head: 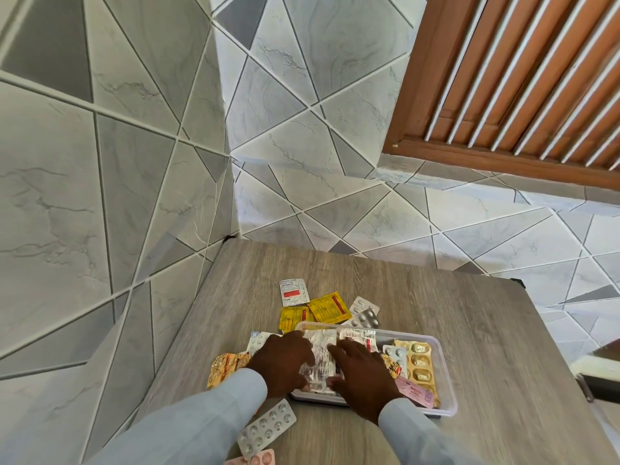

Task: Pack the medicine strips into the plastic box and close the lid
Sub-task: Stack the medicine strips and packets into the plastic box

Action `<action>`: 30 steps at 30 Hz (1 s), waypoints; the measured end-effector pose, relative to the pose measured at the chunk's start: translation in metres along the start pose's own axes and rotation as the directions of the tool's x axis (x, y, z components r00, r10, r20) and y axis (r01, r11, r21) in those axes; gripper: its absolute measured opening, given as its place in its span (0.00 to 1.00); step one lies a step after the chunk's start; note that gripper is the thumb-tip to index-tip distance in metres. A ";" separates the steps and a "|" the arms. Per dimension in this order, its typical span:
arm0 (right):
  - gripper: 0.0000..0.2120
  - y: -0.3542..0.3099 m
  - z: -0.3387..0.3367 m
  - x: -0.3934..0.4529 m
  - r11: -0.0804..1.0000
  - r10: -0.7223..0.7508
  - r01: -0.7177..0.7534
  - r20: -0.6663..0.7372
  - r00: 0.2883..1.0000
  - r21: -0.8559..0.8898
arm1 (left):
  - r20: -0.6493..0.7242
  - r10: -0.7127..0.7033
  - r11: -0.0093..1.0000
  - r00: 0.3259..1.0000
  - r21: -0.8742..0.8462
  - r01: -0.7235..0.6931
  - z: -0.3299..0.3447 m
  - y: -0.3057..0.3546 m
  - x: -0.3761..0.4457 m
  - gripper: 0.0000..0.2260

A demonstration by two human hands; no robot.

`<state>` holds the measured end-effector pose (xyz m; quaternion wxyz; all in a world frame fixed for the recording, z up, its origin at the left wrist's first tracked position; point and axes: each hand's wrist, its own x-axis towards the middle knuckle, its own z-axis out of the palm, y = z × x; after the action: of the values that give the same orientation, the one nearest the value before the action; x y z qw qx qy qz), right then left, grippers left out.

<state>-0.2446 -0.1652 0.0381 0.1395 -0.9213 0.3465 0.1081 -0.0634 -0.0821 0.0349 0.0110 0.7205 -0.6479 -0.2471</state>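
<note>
Plastic box (446,374) is sitting near the table's (486,330) front edge, holding several strips. Left hand (285,362) and right hand (364,374) are pressing spread fingers on a silver strip (320,350) inside its left end. Loose strips are lying beyond and left of the box; bare tabletop is lying open to its right.

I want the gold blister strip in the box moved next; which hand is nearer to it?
The right hand. It lies over the box's middle, just left of the gold blister strip. The left hand is farther off, at the plastic box's left end.
</note>
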 end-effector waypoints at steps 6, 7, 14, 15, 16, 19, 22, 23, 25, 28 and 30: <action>0.30 -0.006 -0.002 0.003 0.998 0.021 -0.021 0.015 1.000 -0.051 | -0.004 0.013 0.980 1.000 0.198 -0.012 -0.002 0.012 0.006 0.30; 0.30 -0.006 -0.001 0.004 0.998 0.027 -0.027 0.015 1.000 -0.052 | -0.014 0.020 0.975 1.000 0.222 -0.017 -0.003 0.014 0.007 0.30; 0.31 -0.007 -0.011 0.001 0.999 0.028 -0.029 -0.026 0.999 -0.030 | -0.101 -0.017 0.991 0.995 -0.132 0.003 -0.006 -0.007 -0.007 0.30; 0.30 -0.007 -0.013 0.001 0.999 0.028 -0.029 -0.053 0.998 -0.024 | -0.152 -0.055 0.978 0.987 -0.207 0.023 -0.007 -0.017 -0.013 0.28; 0.29 -0.009 -0.015 0.002 1.000 0.025 -0.026 -0.092 0.995 -0.011 | -0.211 -0.115 0.961 0.971 -0.271 0.055 -0.007 -0.029 -0.019 0.26; 0.22 -0.030 -0.021 0.001 0.998 -0.029 0.041 -0.222 0.975 0.049 | -0.230 -0.325 0.920 0.917 -0.300 0.250 -0.007 -0.071 -0.042 0.26; 0.17 -0.073 -0.011 -0.004 0.956 -0.262 0.290 -0.328 0.908 0.039 | 0.001 -0.387 0.918 0.922 -0.098 0.385 0.010 -0.097 -0.060 0.38; 0.16 -0.091 -0.002 -0.007 0.930 -0.345 0.365 -0.247 0.906 0.039 | 0.040 -0.372 0.927 0.927 -0.027 0.373 0.019 -0.101 -0.063 0.41; 0.21 -0.119 0.019 -0.013 0.908 -0.418 0.414 0.085 0.904 0.062 | 0.051 -0.335 0.942 0.941 0.038 0.333 0.035 -0.103 -0.067 0.43; 0.37 -0.138 0.048 -0.011 0.914 -0.373 0.405 0.338 0.864 -0.025 | 0.007 -0.318 0.946 0.948 0.066 0.317 0.050 -0.104 -0.068 0.42; 0.45 -0.138 0.063 -0.012 0.921 -0.324 0.380 0.373 0.869 -0.085 | -0.044 -0.321 0.944 0.946 0.067 0.324 0.053 -0.105 -0.067 0.42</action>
<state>-0.1675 -0.0370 0.0081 0.1442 -0.9427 0.1320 0.2705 0.0117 0.0135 -0.0237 -0.0454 0.8206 -0.5296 -0.2099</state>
